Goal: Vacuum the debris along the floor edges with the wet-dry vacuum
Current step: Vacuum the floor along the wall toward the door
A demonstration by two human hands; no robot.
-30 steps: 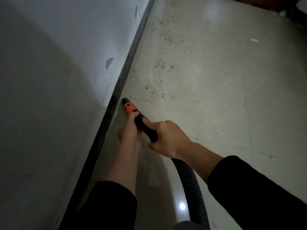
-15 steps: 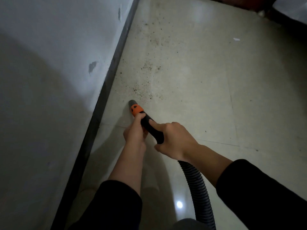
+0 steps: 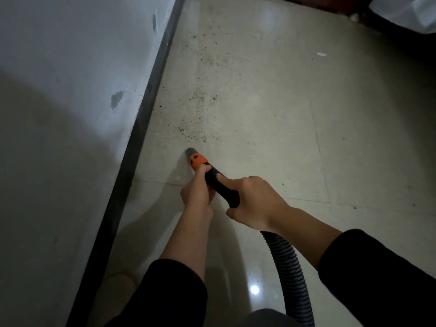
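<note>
The vacuum nozzle [image 3: 197, 160], black with an orange collar and a grey tip, rests its tip on the pale tiled floor. My left hand [image 3: 197, 189] grips it just behind the orange collar. My right hand [image 3: 256, 201] holds the black handle further back, index finger laid along it. The ribbed black hose [image 3: 286, 270] runs down from under my right wrist to the bottom edge. Dark specks of debris [image 3: 193, 131] lie just beyond the tip, and more debris [image 3: 207, 57] is scattered further along the floor.
A white wall [image 3: 70, 90] with a black baseboard [image 3: 146, 107] runs diagonally along the left. A small white scrap [image 3: 321, 54] lies on the tiles at the right. Dark furniture and a white object [image 3: 405, 13] fill the top right corner.
The nozzle tip has moved away from the baseboard, rightward onto the open tile, and now sits just short of the nearest debris patch. Both hands kept their grip.
</note>
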